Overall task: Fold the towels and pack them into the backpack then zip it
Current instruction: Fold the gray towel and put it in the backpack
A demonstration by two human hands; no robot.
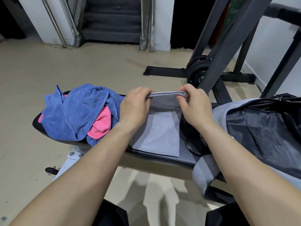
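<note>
L hand (134, 106) & R hand (194, 106) each pinch one end of the grey towel's (158, 134) raised folded edge; its lower part lies flat on the bench (162, 158). Blue towel (78, 111) crumpled over pink towel (100, 124), left on bench. Backpack (260, 128) at right, apparently unzipped w/ grey cloth at its mouth.

Soft, even indoor light falls from above, moderately bright, and leaves the beige floor (32, 75) flatly lit. Below the counter (162, 158) several faint, overlapping shadows fan across the floor. The doorway (182, 22) at the top sinks to black. The grey towel (161, 132), left hand (135, 108) and right hand (193, 108) are fairly sharp, but the black backpack (263, 128) is smeared with blur and has a dull sheen. The wide lens tilts the stair rails (55, 22) and rack posts (228, 38) at the edges.
</note>
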